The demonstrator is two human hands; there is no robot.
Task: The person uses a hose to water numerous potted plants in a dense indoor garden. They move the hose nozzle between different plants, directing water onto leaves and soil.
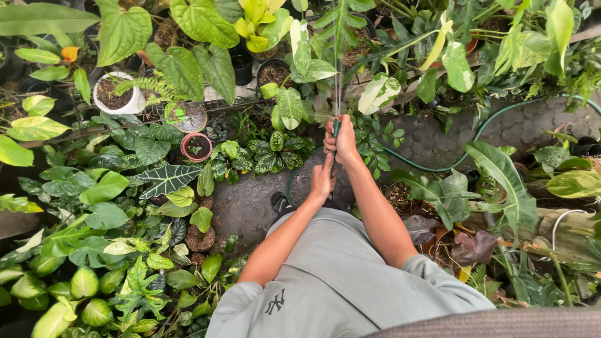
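Looking straight down over a grey T-shirt, both bare arms stretch out ahead over a patch of grey paving stones (250,206) hemmed in by greenery. The right hand (344,139) is up front, fingers wrapped tight around the end of a green garden hose (336,128), thumb pressed near the tip, and thin streams of water (339,81) shoot away from it toward the pots at the top of the view. The left hand (322,179) sits just behind and below the right one, fingers curled down at the hose line; whether it is truly gripping the hose or only resting against it cannot be told from this angle. The hose itself runs from the hands in two directions: one stretch loops down toward the person's dark shoe (279,201), and another stretch curves off to the right across the paving, between the leaves, and away up toward the right edge. Around the hands it is all foliage (a proper jungle): a dark plant with white-veined leaves (168,178) sits well to the left, a small terracotta pot (196,146) stands beyond it, a white pot (119,95) of soil is farther back on the left, and a cluster of patterned dark-green leaves (266,153) lies just left of the hands.
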